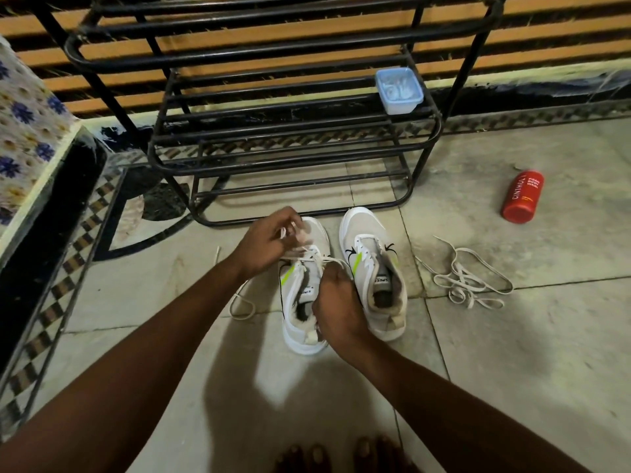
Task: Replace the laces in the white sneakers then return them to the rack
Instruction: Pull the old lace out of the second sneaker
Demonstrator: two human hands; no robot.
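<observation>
The left hand [269,238] pinches a lace [309,251] above the left sneaker [300,337]. The right hand [336,302], fingers curled, grips the same lace nearer the tongue.

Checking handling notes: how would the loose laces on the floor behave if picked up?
The laces would likely hang limp, since they lie in slack, flat loops. They are probably very light, being thin strips. The loops cross each other, so they may lift as one tangle.
</observation>
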